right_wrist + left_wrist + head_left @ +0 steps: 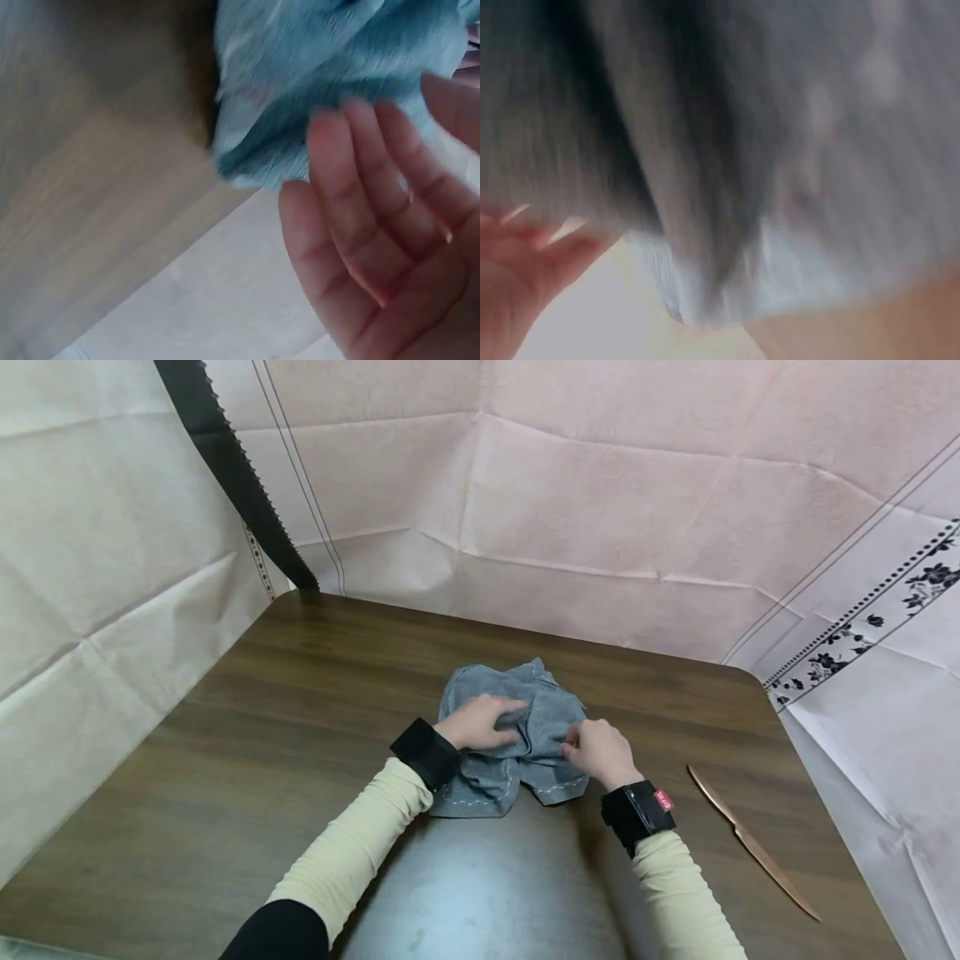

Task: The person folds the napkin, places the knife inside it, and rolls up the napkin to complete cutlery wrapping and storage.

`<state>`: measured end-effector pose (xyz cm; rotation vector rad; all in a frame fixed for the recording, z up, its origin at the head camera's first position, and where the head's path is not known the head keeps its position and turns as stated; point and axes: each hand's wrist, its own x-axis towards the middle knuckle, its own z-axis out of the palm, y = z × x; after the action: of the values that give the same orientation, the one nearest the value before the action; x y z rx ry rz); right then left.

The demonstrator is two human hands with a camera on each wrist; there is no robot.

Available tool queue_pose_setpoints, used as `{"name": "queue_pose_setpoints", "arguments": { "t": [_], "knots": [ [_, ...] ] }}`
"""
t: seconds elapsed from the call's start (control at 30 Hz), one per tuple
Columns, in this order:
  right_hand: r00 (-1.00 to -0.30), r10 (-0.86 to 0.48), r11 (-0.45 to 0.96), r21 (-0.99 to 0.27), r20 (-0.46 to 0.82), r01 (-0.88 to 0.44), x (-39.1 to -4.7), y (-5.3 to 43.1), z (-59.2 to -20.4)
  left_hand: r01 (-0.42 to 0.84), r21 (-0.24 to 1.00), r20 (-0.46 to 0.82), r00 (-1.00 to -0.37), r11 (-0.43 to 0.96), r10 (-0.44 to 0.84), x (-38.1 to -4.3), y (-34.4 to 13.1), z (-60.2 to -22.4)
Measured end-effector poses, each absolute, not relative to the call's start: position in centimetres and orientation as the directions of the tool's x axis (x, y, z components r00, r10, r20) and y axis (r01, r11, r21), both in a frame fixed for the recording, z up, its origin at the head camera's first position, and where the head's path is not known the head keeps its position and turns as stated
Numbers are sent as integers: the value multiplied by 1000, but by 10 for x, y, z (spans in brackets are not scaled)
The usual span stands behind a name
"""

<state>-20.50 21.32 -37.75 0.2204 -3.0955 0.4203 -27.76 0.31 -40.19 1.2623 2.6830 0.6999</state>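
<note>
A small blue-grey denim garment (pixel 551 718) with pale stitching along its hems lies crumpled on the table; it looks like a pair of shorts. Over its left part is my left hand (pixel 480 722), thumb and fingers apart. In the left wrist view that hand (pixel 532 262) is beside the blurred cloth (pixel 840 150), gripping no fold that I can see. My right hand (pixel 600 752) is at the garment's right edge. The right wrist view shows this hand (pixel 390 240) with loosely bent fingers near the denim (pixel 337 60) and nothing pinched; whether the fingertips touch it is hard to tell.
A copper-coloured table knife (pixel 750 839) lies slantwise on the right side of the brown wooden table (pixel 300 710). Pale creased sheeting (pixel 600 510) hangs behind the table's far edge and along both sides. A dark strip (pixel 232 468) runs down it at the left.
</note>
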Motion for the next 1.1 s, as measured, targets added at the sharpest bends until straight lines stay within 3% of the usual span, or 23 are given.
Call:
{"name": "queue_pose_setpoints", "arguments": {
  "t": [0.13, 0.2, 0.3, 0.5, 0.63, 0.97, 1.1],
  "knots": [
    [-997, -61, 964, -256, 56, -73, -222, 229, -375, 617, 379, 185, -781, 690, 597, -286, -21, -397],
    [-997, -73, 962, -261, 38, -81, -234, 236, -377, 532, 335, 125, -843, 778, 523, -291, -28, -397],
    [-992, -120, 946, -306, -41, -102, -260, 247, -390, 447, 281, 17, -887, 849, 461, -297, -30, -400],
    [-979, -190, 917, -369, -76, -149, -312, 267, -442, 523, 163, -17, -846, 837, 532, -303, -26, -415],
    [-983, -127, 917, -393, -136, -64, -296, 248, -418, 550, 131, -8, -831, 825, 556, -304, -32, -419],
    [-986, -141, 893, -441, -90, -88, -261, 261, -396, 549, 86, 30, -835, 831, 549, -313, -52, -424],
    [-968, -223, 831, -542, -117, -126, -254, 275, -398, 552, 97, 80, -834, 828, 547, -317, -59, -427]
  ]
}}
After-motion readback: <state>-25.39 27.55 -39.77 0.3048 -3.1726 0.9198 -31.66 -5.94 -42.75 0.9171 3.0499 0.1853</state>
